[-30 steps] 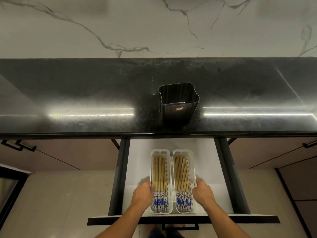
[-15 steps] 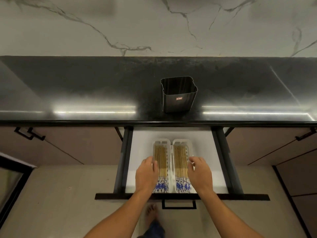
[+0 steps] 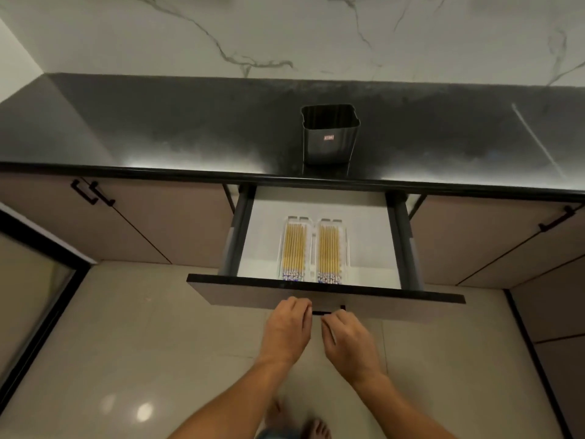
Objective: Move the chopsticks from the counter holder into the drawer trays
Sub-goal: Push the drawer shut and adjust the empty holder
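Head view shows your chopsticks [image 3: 294,248] lying in two bundles inside the white trays [image 3: 345,245] of the open drawer [image 3: 262,242] at mid-frame, while the black holder [image 3: 329,144] stands on the table [image 3: 190,128] just above it. Your left hand [image 3: 288,331] and right hand [image 3: 348,340] sit side by side at the drawer's handle [image 3: 323,312], fingers curled. Whether either one actually grips the bar cannot be told.

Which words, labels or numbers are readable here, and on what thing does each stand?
Red label on the black holder: light lettering, too small and blurred to read.
Chopsticks: blue pattern at the ends, no readable text.
No other text is visible.
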